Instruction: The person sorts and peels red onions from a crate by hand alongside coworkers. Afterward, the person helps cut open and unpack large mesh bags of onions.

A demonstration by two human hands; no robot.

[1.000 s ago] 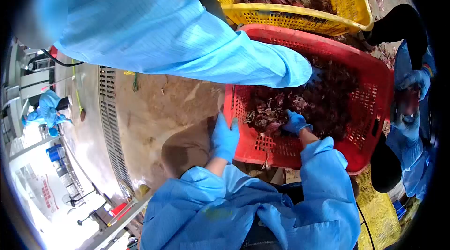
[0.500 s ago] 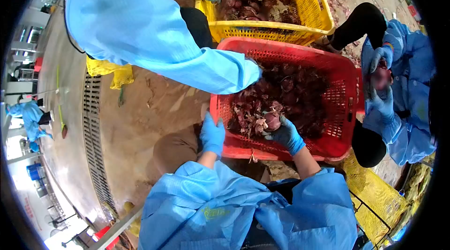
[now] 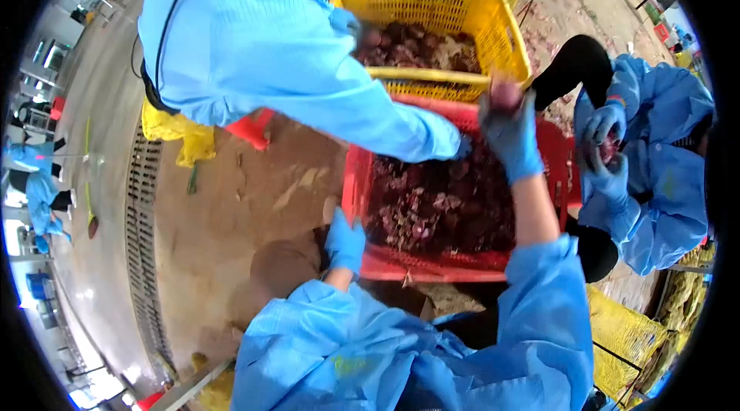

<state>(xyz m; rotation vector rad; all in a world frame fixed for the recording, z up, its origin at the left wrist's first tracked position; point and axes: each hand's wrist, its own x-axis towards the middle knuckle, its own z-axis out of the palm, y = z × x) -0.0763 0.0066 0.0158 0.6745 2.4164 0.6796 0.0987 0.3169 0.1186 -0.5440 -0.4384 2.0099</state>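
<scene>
In the head view my right hand (image 3: 510, 133), in a blue glove, is raised over the far right of a red plastic crate (image 3: 432, 268). Its fingers close round a red onion (image 3: 506, 95), blurred by motion, near the yellow crate's front edge. My left hand (image 3: 344, 243), gloved too, grips the near left side of the red crate. Dark red onions and loose dry skins (image 3: 420, 214) fill that crate. Another person's sleeve (image 3: 416, 132) reaches into it from the left, the fingers mostly hidden among the onions.
Beyond the red crate stands a yellow crate (image 3: 493, 33) with onions in it. A co-worker at the right holds an onion (image 3: 607, 150) in both gloved hands. Yellow mesh sacks (image 3: 620, 326) lie at the right. A floor drain grate (image 3: 142, 241) runs along the left.
My right hand has lifted the onion from the red crate and carried it away from me, up and to the right. My left hand stays at the crate's side. The camera view has shifted slightly.
</scene>
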